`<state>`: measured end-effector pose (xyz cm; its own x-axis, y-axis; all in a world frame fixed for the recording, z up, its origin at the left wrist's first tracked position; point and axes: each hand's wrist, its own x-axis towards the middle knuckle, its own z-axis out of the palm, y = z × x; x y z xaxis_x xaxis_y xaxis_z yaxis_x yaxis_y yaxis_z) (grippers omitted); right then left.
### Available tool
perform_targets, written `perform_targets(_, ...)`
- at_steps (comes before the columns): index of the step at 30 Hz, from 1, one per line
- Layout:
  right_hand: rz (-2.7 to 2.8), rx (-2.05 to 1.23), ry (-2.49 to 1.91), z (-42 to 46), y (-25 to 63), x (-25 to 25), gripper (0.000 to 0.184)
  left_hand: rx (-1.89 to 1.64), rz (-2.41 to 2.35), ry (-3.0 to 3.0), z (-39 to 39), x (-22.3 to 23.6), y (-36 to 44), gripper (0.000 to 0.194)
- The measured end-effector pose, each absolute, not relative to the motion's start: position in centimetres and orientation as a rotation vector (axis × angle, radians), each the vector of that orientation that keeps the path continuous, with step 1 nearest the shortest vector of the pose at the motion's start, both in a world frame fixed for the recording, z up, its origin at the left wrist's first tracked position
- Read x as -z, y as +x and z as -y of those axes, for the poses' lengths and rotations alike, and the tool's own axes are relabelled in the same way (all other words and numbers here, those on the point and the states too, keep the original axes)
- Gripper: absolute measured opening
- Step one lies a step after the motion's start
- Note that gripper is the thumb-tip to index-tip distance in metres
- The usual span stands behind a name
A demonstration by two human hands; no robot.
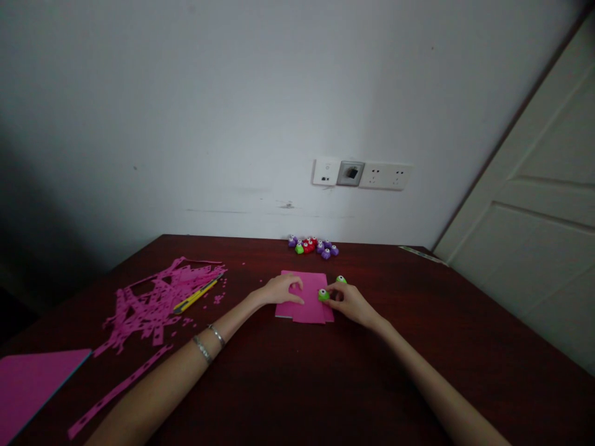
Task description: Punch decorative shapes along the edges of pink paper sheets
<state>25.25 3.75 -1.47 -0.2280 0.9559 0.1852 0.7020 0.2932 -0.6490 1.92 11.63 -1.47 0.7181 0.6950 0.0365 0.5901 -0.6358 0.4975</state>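
Observation:
A small stack of pink foam sheets [310, 297] lies on the dark red-brown table in front of me. My left hand [283, 290] rests on the left part of the sheets, thumb and fingers apart, with nothing between them. Over their right edge, my right hand [346, 302] pinches a small green toy with a round white eye [323, 295]. Just beyond the right fingers sits a second green one-eyed toy [341, 280], partly hidden by that hand.
Several purple, red and green one-eyed toys [326, 253] stand near the wall. At left lie a tangle of cut pink scraps [153, 297], a yellow utility knife [198, 295], a long punched strip [118, 390] and a large pink sheet [37, 384]. Wall sockets [383, 176] are above the table.

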Motion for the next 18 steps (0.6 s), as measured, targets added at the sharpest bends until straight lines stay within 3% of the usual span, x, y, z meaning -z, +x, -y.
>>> perform_targets(10, 1.911, -0.672, -1.716, -3.0, 28.3, -0.2, 0.032, -0.322, -0.956, 2.471, -11.5, 1.2, 1.9, 0.050)
perform_targets(18, 1.850, -0.676, -1.663, -3.1, 29.0, 0.8, 0.032, -0.360, -0.924, 2.498, -11.7, 1.7, 1.9, 0.046)
